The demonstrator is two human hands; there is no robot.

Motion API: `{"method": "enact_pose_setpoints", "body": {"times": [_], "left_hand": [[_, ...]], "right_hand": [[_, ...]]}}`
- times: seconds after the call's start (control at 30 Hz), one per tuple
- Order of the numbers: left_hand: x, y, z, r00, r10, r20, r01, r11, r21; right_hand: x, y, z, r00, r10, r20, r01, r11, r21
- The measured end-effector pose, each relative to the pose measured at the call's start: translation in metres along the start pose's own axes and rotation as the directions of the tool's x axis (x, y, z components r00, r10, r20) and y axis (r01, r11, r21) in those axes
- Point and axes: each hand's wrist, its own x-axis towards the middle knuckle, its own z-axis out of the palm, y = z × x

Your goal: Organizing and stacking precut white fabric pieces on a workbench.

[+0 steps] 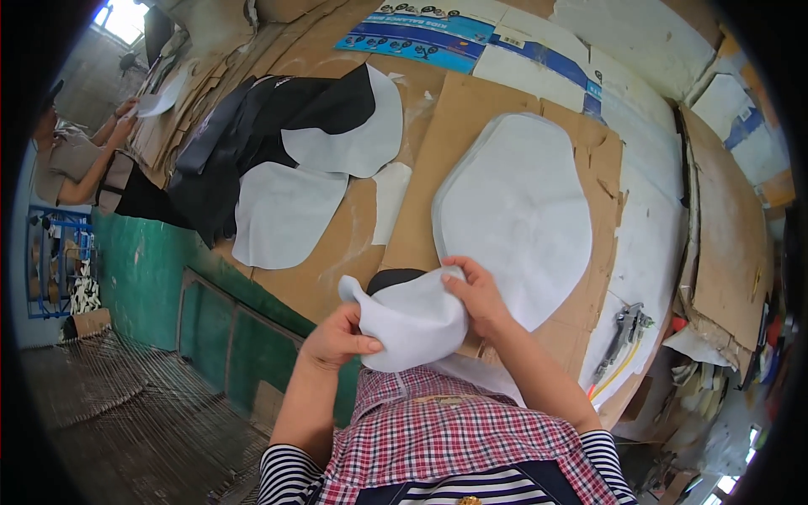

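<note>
Both my hands hold a white cut piece of soft sheet material (412, 324), folded over a black piece (394, 278) that peeks out from under it. My left hand (337, 338) grips its lower left edge, thumb on top. My right hand (478, 290) pinches its upper right edge. Just beyond lies a large white rounded panel (518, 210) flat on the cardboard-covered table (438, 135).
White pieces (282, 210) and black pieces (252, 126) lie in a pile at the left of the table. A spray gun (624, 324) with a yellow hose rests at the right edge. Another person (80, 156) works at the far left. The table's side is green (151, 269).
</note>
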Motion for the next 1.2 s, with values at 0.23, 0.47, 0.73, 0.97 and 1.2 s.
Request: {"method": "enact_pose_setpoints", "body": {"times": [0.23,0.47,0.73,0.97,1.2], "left_hand": [[0.021,0.051,0.03,0.931,-0.363,-0.034,0.263,0.605,0.751],[0.102,0.072,0.1,0.848,0.266,0.459,-0.53,0.445,0.722],[0.179,0.058,0.092,0.995,0.055,0.088,-0.1,0.732,0.673],[0.248,0.002,-0.021,0.945,0.201,-0.257,0.134,0.479,0.868],[0.248,-0.005,-0.022,0.915,0.185,-0.36,0.19,0.588,0.786]], "right_hand": [[-0.062,-0.122,0.003,0.785,-0.547,0.291,0.605,0.574,-0.552],[-0.13,-0.198,0.027,0.74,-0.139,0.659,0.643,0.435,-0.63],[-0.073,-0.286,-0.034,0.68,-0.635,0.367,0.366,-0.14,-0.92],[0.023,-0.219,-0.147,0.667,-0.745,0.014,0.204,0.165,-0.965],[0.044,-0.108,-0.171,0.715,-0.649,-0.26,-0.03,0.343,-0.939]]}}
